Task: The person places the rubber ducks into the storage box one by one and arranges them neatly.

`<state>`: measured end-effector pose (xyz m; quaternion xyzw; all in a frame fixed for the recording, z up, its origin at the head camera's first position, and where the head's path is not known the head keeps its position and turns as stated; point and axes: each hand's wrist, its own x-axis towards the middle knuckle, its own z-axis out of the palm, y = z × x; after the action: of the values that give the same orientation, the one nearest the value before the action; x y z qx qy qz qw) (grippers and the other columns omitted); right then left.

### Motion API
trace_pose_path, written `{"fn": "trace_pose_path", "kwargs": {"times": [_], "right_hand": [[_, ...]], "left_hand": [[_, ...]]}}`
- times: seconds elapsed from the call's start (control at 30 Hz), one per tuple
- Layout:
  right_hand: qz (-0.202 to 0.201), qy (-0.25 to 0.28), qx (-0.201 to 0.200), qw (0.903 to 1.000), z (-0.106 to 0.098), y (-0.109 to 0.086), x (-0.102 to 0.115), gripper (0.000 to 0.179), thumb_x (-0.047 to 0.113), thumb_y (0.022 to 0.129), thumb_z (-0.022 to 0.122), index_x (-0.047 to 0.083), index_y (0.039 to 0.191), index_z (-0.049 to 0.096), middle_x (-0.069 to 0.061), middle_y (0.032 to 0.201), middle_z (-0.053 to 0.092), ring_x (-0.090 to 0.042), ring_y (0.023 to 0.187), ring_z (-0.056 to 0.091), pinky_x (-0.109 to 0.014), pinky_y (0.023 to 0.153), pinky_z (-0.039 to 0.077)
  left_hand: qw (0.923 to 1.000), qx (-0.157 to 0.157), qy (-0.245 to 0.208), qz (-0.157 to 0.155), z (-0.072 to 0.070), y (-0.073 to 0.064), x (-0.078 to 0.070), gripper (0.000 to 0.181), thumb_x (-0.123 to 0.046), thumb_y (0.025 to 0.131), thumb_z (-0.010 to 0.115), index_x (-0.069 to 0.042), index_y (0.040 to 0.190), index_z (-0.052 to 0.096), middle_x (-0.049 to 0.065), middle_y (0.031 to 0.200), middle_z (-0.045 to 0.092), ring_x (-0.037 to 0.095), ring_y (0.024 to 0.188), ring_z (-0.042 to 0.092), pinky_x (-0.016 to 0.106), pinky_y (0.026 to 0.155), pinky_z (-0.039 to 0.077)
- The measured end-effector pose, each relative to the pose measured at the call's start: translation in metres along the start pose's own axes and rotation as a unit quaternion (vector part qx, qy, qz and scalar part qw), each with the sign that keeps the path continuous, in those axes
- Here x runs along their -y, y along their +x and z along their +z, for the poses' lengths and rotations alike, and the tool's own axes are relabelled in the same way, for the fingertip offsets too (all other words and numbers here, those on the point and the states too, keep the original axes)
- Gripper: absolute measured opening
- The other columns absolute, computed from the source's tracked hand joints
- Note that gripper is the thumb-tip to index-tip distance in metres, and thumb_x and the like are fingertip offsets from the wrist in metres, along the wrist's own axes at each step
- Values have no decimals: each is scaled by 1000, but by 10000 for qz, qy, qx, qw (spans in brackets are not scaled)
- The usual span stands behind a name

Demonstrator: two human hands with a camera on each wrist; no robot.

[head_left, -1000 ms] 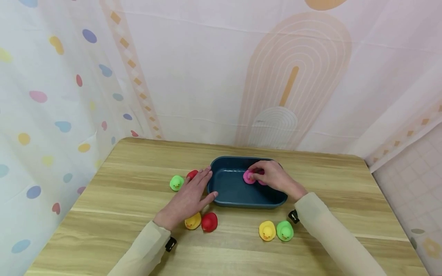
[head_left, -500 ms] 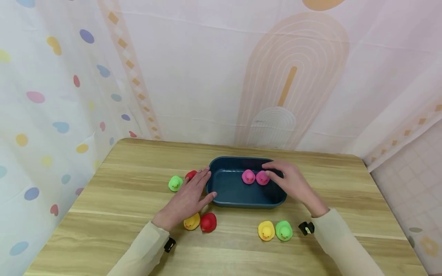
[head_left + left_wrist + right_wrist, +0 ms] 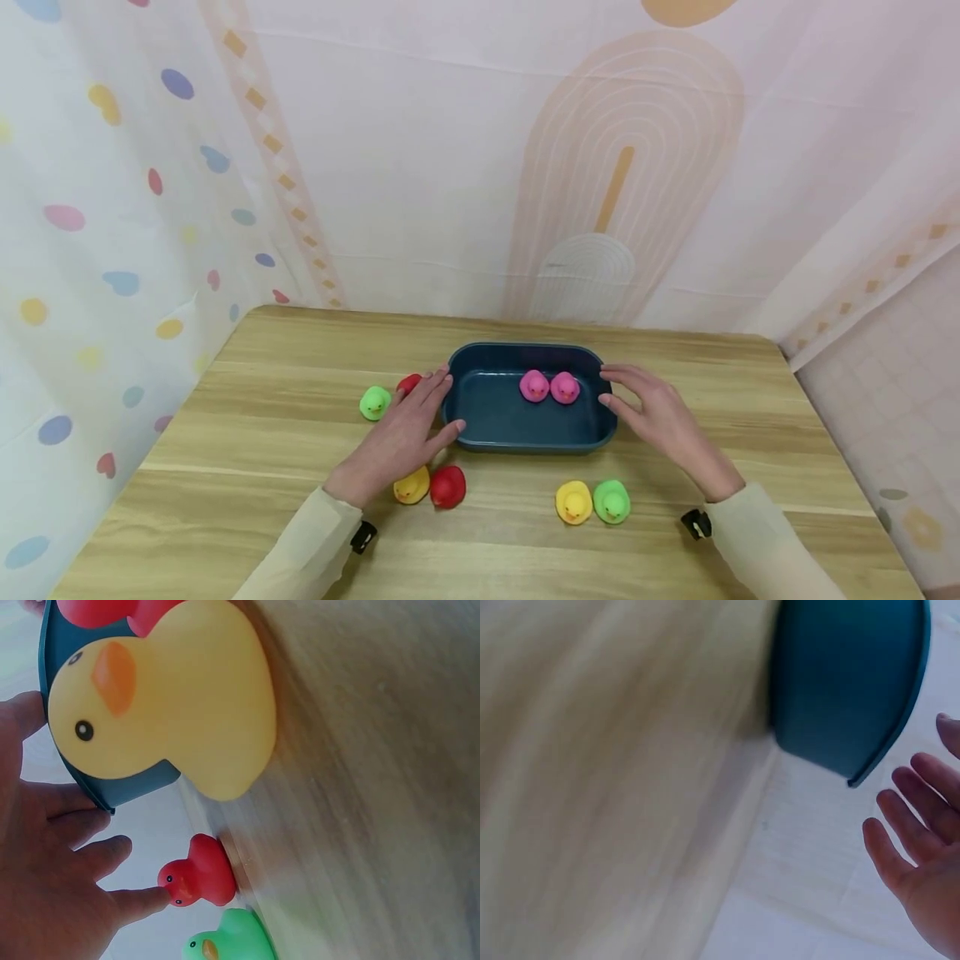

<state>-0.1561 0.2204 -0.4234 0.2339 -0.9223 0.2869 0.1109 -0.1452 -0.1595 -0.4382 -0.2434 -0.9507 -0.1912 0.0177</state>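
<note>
A dark blue oblong tub [image 3: 487, 417] stands on the wooden table, with two pink rubber ducks, one [image 3: 534, 387] left of the other [image 3: 565, 388], side by side in its right half. My left hand [image 3: 397, 442] rests at the tub's left rim, fingers spread and fairly straight. Its little finger lies at a red duck [image 3: 199, 874] in the left wrist view; whether they touch I cannot tell. At the right rim is my right hand [image 3: 667, 421], fingers extended and holding nothing. Its fingertips overlap the rim in the head view; contact is unclear.
Left of the tub sits a green duck [image 3: 375, 403]. In front of the tub are a yellow duck [image 3: 412, 486] partly behind the left wrist, a red duck [image 3: 447, 487], another yellow duck [image 3: 573, 502] and another green duck [image 3: 612, 502]. A patterned curtain [image 3: 420, 167] hangs behind the table.
My right hand has let go of a pink duck inside the tub and moved right to the rim. The left hand has stayed at the left rim. The head view has shifted slightly.
</note>
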Motion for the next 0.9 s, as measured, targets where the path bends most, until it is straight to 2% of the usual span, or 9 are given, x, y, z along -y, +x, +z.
{"fn": "trace_pose_path", "kwargs": {"times": [0.23,0.43,0.77,0.9], "right_hand": [[61,-168,707,9973,0,-6,-7,60,30,104,65,-5,150,49,-24,158,42,-45,146,38,-63,115,34],[104,-247,1138,9931,4,-10,-10,69,38,106,60,-5,156,39,-23,165,30,-42,151,30,-61,118,31],[249,-93,1271,9915,7,-13,-9,69,41,108,54,-6,157,37,-20,168,26,-41,151,30,-59,119,31],[280,-113,1301,9910,6,-14,-9,69,41,109,53,-6,157,36,-21,168,24,-42,150,31,-60,118,32]], "left_hand": [[10000,-17,4,-26,-1,0,2,76,-48,103,61,3,157,40,17,166,32,37,152,31,66,119,25],[10000,-5,21,-36,-2,-1,2,77,-49,103,60,3,156,40,17,166,33,38,152,32,66,119,26],[10000,17,36,-48,-9,-4,6,78,-50,104,58,1,159,36,19,166,31,42,153,28,65,120,24],[9995,-213,-85,-209,-18,-4,13,76,-45,103,62,1,158,38,20,164,34,42,151,30,66,118,26]]}}
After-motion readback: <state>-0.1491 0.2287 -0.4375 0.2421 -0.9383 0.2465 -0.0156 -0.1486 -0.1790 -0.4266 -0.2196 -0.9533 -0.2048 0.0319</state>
